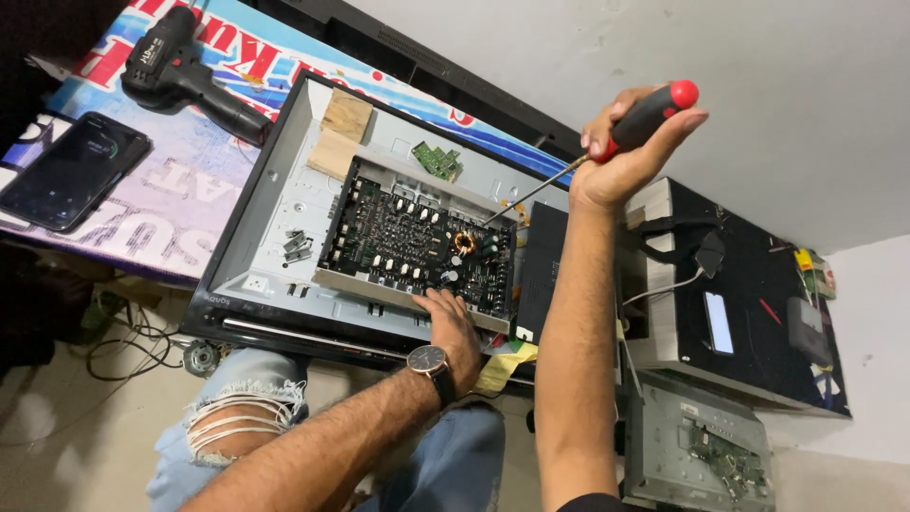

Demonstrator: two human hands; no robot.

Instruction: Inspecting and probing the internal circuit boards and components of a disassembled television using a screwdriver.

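Observation:
A large black circuit board (417, 242) with many components lies inside an opened flat-screen chassis (270, 204). My left hand (451, 327), with a wristwatch on the wrist, rests on the board's near edge and presses it down. My right hand (627, 142) is raised above the board and grips a red and black screwdriver (637, 121); its long shaft slants down, with the tip at the board's far right part near a copper coil (464, 242).
A black cordless drill (185, 71) and a dark phone (71, 171) lie on the printed banner at the left. Two wooden blocks (339, 133) and a small green board (437, 161) sit in the chassis. Another metal panel (697, 446) and a black unit (749, 313) are at the right. Cables lie on the floor.

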